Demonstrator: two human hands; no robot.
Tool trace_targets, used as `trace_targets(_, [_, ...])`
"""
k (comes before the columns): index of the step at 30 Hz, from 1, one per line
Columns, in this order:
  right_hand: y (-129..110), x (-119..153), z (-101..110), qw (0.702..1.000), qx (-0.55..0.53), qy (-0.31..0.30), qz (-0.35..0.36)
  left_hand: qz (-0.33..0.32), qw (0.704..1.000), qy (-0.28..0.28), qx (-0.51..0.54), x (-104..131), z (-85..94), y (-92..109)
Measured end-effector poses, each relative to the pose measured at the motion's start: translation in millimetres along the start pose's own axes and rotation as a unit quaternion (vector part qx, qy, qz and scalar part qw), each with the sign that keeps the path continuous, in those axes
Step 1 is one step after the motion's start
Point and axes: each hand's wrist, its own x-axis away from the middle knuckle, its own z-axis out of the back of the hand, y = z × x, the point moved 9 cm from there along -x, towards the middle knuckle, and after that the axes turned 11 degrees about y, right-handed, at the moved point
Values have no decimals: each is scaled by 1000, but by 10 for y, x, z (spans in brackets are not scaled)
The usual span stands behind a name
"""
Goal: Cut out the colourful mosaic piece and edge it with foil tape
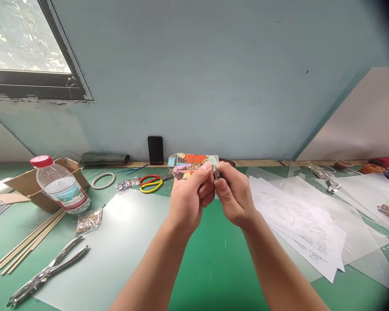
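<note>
Pale blue wall (194, 77) up front, window (26, 36) top L, and below them a green-topped worktable (210, 259) w/ stuff spread on both sides. From where I stand, the action's in the middle: the person's left hand (188, 196) grips a flat, multicoloured printed piece (185, 162) (orange, pink & teal, v. busy pattern), thumb pressed on its face, other fingers curled under. That piece is held up above the table, near the far edge. Right hand (236, 196) is just beside it, thumb & forefinger pinched on a small silvery piece (217, 173) at the printed piece's R end; mostly hidden, can't tell what it is. Behind the left hand lie scissors w/ red & yellow handles (161, 180); a black phone (155, 150) stands upright by the wall. Far L: clear plastic bottle w/ red cap (63, 185), silver metal pliers-like tool (43, 276). R side: white sheets w/ line drawings (294, 216).
</note>
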Motion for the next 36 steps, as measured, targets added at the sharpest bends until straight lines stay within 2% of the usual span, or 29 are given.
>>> trace_targets(6, [-30, -6, 11, 1000, -9, 4, 16, 21, 999, -5, 47, 20, -25, -35])
trace_targets(12, [-36, -19, 25, 999, -27, -1, 23, 27, 997, 15, 65, 57, -35, -44])
trace_targets(19, [-32, -9, 61, 999, -41, 7, 32, 27, 996, -4, 80, 83, -78, -50])
trace_targets(24, [-19, 4, 84, 997, -57, 35, 41, 36, 995, -21, 91, 107, -127, -72])
trace_targets(36, [7, 40, 107, 993, -60, 90, 50, 22, 995, -18, 96, 114, -130, -84])
